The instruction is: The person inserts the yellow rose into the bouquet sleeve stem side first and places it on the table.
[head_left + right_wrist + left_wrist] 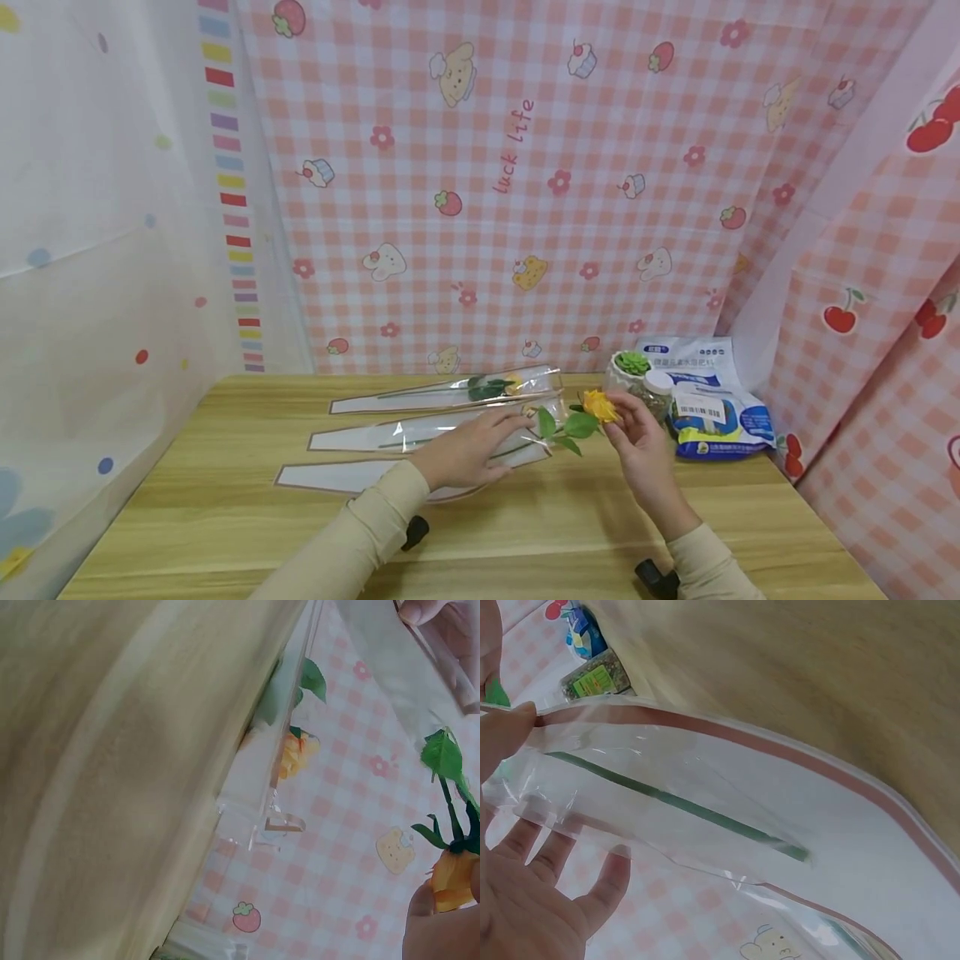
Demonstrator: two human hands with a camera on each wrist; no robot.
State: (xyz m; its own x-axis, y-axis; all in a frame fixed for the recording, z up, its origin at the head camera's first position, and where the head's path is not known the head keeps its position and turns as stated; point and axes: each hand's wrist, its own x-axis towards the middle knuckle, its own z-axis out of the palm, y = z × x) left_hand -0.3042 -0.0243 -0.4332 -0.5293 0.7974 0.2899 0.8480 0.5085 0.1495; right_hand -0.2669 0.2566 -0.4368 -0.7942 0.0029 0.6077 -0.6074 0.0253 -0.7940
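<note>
My left hand (468,450) holds the nearest clear flower sleeve (840,825) by its wide end, thumb on one brown-trimmed edge and fingers beneath it. Inside that sleeve runs a green stem (667,796), its cut end partway down. The stem's yellow rose (600,406) and green leaves (442,755) stick out past the sleeve's opening. With thumb and fingers, my right hand (641,446) pinches the rose at its bloom. Behind lie two more sleeves, a middle one (352,437) and a far one (360,405), each with a rose inside.
At the back right stand a potted succulent (632,363) and a white-lidded jar (658,392) of granules. Beside them lie a blue and white bag (723,425) and a pale packet (712,350). A pink checked cloth (487,233) hangs behind the wooden table (225,533).
</note>
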